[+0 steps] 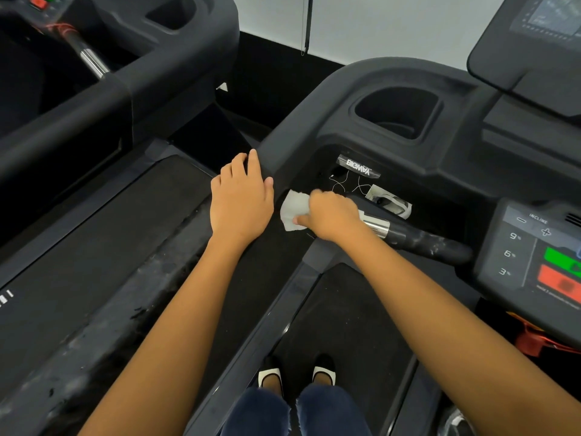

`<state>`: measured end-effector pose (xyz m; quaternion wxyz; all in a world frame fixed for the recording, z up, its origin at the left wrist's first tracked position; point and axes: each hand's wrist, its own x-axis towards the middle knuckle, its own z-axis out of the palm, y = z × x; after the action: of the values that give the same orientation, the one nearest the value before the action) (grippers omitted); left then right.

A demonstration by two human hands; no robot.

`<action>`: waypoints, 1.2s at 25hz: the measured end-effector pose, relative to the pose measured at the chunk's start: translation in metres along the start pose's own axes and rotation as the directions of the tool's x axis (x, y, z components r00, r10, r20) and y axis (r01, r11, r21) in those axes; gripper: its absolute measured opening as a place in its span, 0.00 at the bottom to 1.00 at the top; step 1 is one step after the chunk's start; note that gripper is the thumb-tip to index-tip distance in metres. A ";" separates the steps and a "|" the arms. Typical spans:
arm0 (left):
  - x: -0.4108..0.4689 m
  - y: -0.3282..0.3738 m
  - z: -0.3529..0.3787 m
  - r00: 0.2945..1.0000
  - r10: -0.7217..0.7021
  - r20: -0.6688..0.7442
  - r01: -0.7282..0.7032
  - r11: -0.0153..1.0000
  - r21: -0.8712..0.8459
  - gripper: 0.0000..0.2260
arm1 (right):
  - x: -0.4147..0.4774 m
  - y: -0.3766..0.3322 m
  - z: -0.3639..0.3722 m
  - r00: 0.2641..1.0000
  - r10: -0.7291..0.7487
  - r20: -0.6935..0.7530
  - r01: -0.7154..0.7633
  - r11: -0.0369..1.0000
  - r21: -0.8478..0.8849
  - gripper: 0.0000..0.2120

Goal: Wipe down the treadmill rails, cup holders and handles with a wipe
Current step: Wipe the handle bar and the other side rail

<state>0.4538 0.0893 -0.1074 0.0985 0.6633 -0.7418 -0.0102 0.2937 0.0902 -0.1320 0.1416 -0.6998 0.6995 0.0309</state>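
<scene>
Right hand [330,215]: fingers curled, clamped on a crumpled white wipe [294,209], which bunches out past the knuckles to the left. Hand and wipe sit on the inner end of the black handle [424,240], with the chrome band just beside the wrist.

Left hand [240,199]: palm down, fingers loose and slightly spread, resting on the side rail [276,146] and holding nothing. It is near the wipe, not touching it.

Cup holder [397,113] is above, well apart from both hands. Control panel [515,253] is at right, with green and red buttons. Shoes [270,376] stand on the belt [345,309] below.
</scene>
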 end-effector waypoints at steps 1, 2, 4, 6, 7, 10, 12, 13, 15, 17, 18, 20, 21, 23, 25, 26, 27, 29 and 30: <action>0.000 0.000 0.000 1.000 0.002 -0.001 -0.002 1.000 0.003 0.26 | 0.000 -0.001 0.003 1.000 -0.018 -0.011 0.017 0.997 -0.069 0.27; 0.000 0.001 0.000 1.000 0.001 0.002 -0.001 1.000 0.004 0.26 | 0.003 -0.007 0.006 0.999 -0.038 -0.026 0.036 0.995 -0.092 0.25; 0.000 0.003 0.000 1.000 -0.004 0.002 0.004 1.000 0.009 0.26 | 0.012 -0.022 0.008 0.998 -0.061 -0.031 0.058 0.994 -0.088 0.24; 0.001 0.003 -0.001 1.000 -0.003 -0.008 0.003 1.000 0.016 0.26 | 0.018 -0.031 0.009 0.995 -0.083 -0.047 0.080 0.994 -0.074 0.23; 0.000 0.003 -0.001 1.000 0.000 -0.007 0.000 1.000 0.015 0.26 | 0.017 -0.030 0.011 0.993 -0.097 -0.061 0.093 0.993 -0.075 0.23; -0.001 0.004 0.000 1.000 -0.020 -0.018 0.020 1.000 0.015 0.26 | 0.001 -0.017 0.015 0.980 -0.123 -0.159 0.105 0.987 -0.119 0.23; -0.001 0.015 0.000 0.998 -0.047 -0.046 0.046 0.998 -0.031 0.25 | -0.016 0.000 0.016 0.963 -0.080 -0.256 0.042 0.987 -0.154 0.21; -0.001 0.023 0.001 0.997 -0.028 -0.069 0.024 0.998 -0.063 0.25 | -0.025 0.014 0.017 0.951 -0.041 -0.307 -0.016 0.983 -0.181 0.19; -0.004 0.044 0.006 0.990 0.084 -0.110 -0.093 0.992 -0.080 0.24 | -0.045 0.040 0.015 0.905 0.118 -0.409 -0.202 0.965 -0.168 0.19; -0.012 0.059 0.018 0.979 0.174 -0.103 -0.182 0.981 -0.071 0.21 | -0.052 0.040 0.013 0.853 0.291 -0.433 -0.349 0.935 -0.059 0.20; -0.016 0.064 0.026 0.972 0.219 -0.087 -0.226 0.970 -0.089 0.19 | -0.049 0.030 0.014 0.853 0.320 -0.412 -0.362 0.932 -0.026 0.19; -0.025 0.065 0.041 0.949 0.313 -0.025 -0.313 0.935 -0.168 0.16 | -0.045 0.010 0.020 0.887 0.201 -0.415 -0.243 0.969 -0.050 0.14; -0.027 0.064 0.046 0.942 0.337 0.011 -0.327 0.921 -0.211 0.17 | -0.047 0.009 0.023 0.896 0.114 -0.430 -0.163 0.984 -0.079 0.12; -0.028 0.062 0.052 0.935 0.351 0.058 -0.326 0.911 -0.251 0.18 | -0.061 0.036 0.023 0.902 0.036 -0.430 -0.087 0.991 -0.099 0.09; -0.027 0.062 0.052 0.936 0.347 0.065 -0.319 0.910 -0.264 0.18 | -0.086 0.072 0.023 0.870 0.100 -0.483 -0.169 0.980 -0.102 0.11; -0.027 0.062 0.052 0.938 0.341 0.065 -0.311 0.908 -0.281 0.18 | -0.100 0.085 0.020 0.850 0.156 -0.503 -0.233 0.968 -0.093 0.12; -0.026 0.062 0.052 0.939 0.336 0.067 -0.304 0.906 -0.295 0.18 | -0.109 0.093 0.018 0.830 0.210 -0.517 -0.294 0.952 -0.085 0.13; -0.024 0.062 0.051 0.943 0.325 0.068 -0.291 0.907 -0.304 0.18 | -0.105 0.094 0.011 0.826 0.305 -0.474 -0.380 0.922 -0.068 0.13; -0.024 0.063 0.052 0.944 0.323 0.069 -0.288 0.908 -0.305 0.18 | -0.093 0.092 0.004 0.862 0.332 -0.383 -0.385 0.920 -0.070 0.10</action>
<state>0.3863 0.1141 -0.1518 0.1514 0.5154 -0.8314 -0.1425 0.2013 0.1831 -0.1273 -0.0494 -0.5590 0.8274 -0.0228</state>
